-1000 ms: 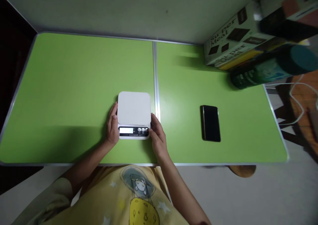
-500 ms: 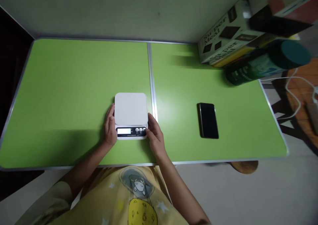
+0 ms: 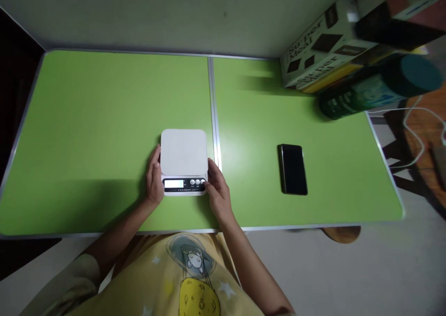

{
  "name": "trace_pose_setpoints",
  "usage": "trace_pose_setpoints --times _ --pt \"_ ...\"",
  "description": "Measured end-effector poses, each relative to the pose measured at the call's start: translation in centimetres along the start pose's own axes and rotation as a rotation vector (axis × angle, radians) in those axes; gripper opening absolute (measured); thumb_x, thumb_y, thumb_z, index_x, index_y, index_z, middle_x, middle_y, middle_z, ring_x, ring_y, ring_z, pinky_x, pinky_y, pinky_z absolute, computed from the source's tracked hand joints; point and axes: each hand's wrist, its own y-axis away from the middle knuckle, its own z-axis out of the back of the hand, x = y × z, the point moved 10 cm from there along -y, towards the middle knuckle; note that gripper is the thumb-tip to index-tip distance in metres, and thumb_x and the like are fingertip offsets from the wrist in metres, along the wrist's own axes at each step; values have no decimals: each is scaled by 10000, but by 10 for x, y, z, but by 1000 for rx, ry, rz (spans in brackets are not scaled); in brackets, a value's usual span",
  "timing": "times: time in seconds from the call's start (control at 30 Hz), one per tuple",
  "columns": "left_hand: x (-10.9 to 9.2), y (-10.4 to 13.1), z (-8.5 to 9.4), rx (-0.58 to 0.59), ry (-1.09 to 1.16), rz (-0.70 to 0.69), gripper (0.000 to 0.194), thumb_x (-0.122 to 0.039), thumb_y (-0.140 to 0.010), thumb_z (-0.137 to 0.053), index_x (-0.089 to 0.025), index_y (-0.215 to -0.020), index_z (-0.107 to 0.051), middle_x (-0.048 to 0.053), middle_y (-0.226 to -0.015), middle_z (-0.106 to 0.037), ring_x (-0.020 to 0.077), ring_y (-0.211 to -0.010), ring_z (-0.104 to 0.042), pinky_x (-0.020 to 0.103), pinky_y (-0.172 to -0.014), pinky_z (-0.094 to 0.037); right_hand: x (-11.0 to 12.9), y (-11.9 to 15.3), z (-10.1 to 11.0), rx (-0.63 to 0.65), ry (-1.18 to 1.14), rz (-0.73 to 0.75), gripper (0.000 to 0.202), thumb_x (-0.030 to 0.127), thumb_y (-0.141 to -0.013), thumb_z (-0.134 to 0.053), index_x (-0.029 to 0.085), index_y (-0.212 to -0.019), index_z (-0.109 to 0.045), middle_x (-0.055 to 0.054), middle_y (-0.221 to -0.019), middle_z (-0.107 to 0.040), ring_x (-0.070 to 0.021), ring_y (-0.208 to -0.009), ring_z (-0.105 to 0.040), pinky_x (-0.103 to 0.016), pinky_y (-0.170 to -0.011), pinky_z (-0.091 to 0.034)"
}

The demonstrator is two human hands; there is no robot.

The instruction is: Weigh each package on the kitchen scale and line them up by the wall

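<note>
A white kitchen scale lies flat on the green table, its display lit at the near edge beside a row of round buttons. My left hand is closed against the scale's left side, thumb along the edge. Around the right side curls my right hand, its thumb on or right beside the rightmost button. Whether that thumb presses the button I cannot tell. The scale's plate carries nothing.
A dark phone lies right of the scale. At the back right stand a printed carton and a dark green canister. A metal seam crosses the table, and a wall borders its back edge. A white cable hangs beyond the right edge.
The view has shifted very slightly. Both hands and the scale hold the same position, and the display stays lit.
</note>
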Motion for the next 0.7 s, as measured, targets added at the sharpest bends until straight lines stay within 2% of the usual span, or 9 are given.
trace_pose_setpoints --times 0.13,0.23,0.33,0.4,0.47,0.53,0.57,0.63,0.7 --pt "3 -1 2 -30 28 32 610 -598 -957 -378 -215 -1414 -506 99 -1523 -464 245 -1434 -392 407 -1211 -284 -3 -1 -1 -2 -31 -9 595 305 -838 -613 295 -1422 -495 7 -1560 -408 -220 -1469 -341 -435 -1247 -251" --pt "0 -6 9 -50 75 115 635 -594 -939 -412 -206 -1439 -472 113 -1543 -433 269 -1441 -381 431 -1207 -294 -1 -3 4 -3 -75 -31 607 346 -825 -660 315 -1411 -503 -9 -1554 -418 -238 -1447 -382 -462 -1230 -280" --pt "-30 -14 21 -133 21 103 654 -570 -916 -473 -193 -1451 -464 105 -1571 -387 284 -1473 -315 440 -1243 -212 23 -4 21 -9 -93 13 572 375 -864 -657 347 -1412 -497 -18 -1549 -431 -233 -1440 -396 -480 -1215 -292" --pt "-55 -17 14 -117 14 81 653 -562 -930 -448 -191 -1468 -450 94 -1571 -390 299 -1474 -309 465 -1253 -182 50 -2 29 56 -76 63 545 384 -895 -637 367 -1418 -488 -18 -1537 -451 -226 -1429 -414 -479 -1201 -311" --pt "-73 -16 -20 43 2 110 589 -554 -951 -404 -247 -1445 -490 47 -1560 -414 309 -1472 -312 501 -1253 -176 78 1 30 213 -29 89 530 391 -912 -621 376 -1423 -483 -15 -1527 -468 -225 -1414 -438 -475 -1183 -342" --pt "-94 -8 -73 288 -35 81 529 -553 -957 -392 -312 -1404 -540 2 -1545 -435 315 -1467 -323 525 -1246 -194 104 4 36 358 58 119 528 382 -928 -604 381 -1437 -465 -6 -1535 -457 -221 -1419 -430 -470 -1180 -346" --pt "-107 -5 -102 409 -63 39 512 -553 -951 -412 -337 -1395 -547 -10 -1542 -435 321 -1464 -328 536 -1239 -209 118 1 45 389 106 149 526 371 -935 -594 388 -1442 -456 3 -1540 -449 -215 -1426 -419 -468 -1184 -341" --pt "-133 -5 -160 586 -108 -54 514 -532 -921 -513 -368 -1408 -521 -12 -1541 -427 341 -1454 -339 566 -1219 -240 151 -16 81 335 184 242 508 350 -939 -589 396 -1430 -469 11 -1529 -464 -211 -1421 -423 -466 -1184 -340" --pt "-160 -28 -212 638 -109 -127 563 -488 -877 -628 -377 -1415 -505 4 -1534 -435 361 -1438 -360 595 -1196 -264 192 -50 141 145 209 356 457 353 -918 -613 381 -1369 -541 -2 -1473 -532 -224 -1382 -473 -472 -1166 -362"
